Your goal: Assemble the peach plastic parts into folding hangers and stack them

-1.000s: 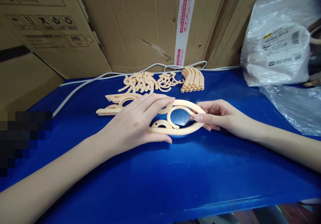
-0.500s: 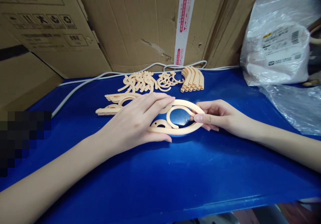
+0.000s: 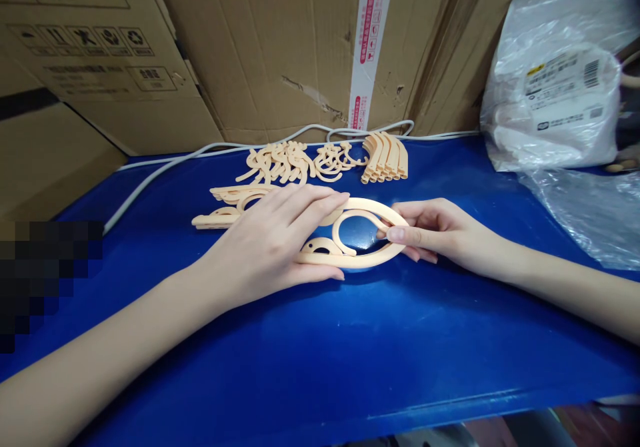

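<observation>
A beige plastic folding hanger [image 3: 373, 260] is held between my two hands above the blue table, its curved arms folded into a long oval. Its curled hook [image 3: 337, 235] lies inside the oval. My left hand [image 3: 267, 237] covers the hanger's left part, fingers over the far arm and thumb along the near side. The right end is pinched between thumb and fingers of my right hand [image 3: 433, 232]. Just beyond my left hand lie more folded beige hangers [image 3: 215, 221], partly hidden by it.
Loose beige hook-shaped pieces [image 3: 280, 161], smaller curved pieces [image 3: 333, 160] and a stack of curved arms [image 3: 385, 159] lie at the back of the blue table [image 3: 350, 360]. Behind them run a white cable [image 3: 165, 165] and cardboard boxes [image 3: 280, 47]. Clear plastic bags [image 3: 555, 100] sit at right.
</observation>
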Demonstrator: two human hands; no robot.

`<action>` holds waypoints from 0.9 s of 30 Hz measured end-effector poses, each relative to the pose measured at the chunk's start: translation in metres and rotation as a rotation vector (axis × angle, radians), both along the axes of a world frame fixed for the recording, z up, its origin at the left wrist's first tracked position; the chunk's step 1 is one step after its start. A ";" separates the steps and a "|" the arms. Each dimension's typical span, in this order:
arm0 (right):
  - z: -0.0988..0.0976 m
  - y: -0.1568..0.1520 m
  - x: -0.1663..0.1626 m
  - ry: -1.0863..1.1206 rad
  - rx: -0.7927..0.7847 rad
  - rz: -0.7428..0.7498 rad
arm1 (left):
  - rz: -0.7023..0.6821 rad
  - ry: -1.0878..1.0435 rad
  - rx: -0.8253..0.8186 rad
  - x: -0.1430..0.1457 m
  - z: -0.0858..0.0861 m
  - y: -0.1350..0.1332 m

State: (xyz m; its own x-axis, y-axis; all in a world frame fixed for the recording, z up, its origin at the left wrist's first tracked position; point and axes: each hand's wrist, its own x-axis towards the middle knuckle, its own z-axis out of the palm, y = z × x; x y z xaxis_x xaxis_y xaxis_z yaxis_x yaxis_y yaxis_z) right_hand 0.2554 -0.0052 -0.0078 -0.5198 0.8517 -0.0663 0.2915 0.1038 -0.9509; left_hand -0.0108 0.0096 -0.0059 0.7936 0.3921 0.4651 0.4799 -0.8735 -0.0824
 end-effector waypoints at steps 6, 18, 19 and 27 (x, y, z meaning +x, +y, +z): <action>0.000 -0.003 0.001 -0.022 0.033 -0.002 | 0.019 0.012 -0.022 -0.001 0.001 -0.003; -0.007 0.013 0.013 -0.424 0.723 0.004 | 0.360 0.026 -0.268 -0.055 0.041 0.042; -0.008 0.014 0.013 -0.464 0.764 0.057 | 0.416 0.049 -0.312 -0.065 0.043 0.048; -0.012 0.011 0.012 -0.648 0.786 0.208 | 0.650 0.172 -0.623 -0.104 0.053 0.064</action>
State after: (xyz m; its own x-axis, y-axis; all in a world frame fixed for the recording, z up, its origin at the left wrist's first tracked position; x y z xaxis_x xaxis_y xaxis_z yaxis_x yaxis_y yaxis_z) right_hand 0.2676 0.0056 -0.0203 -0.7241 0.6732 0.1501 0.6278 0.7334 -0.2607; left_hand -0.1147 0.0741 0.0474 0.3679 0.9260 -0.0843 0.9172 -0.3465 0.1968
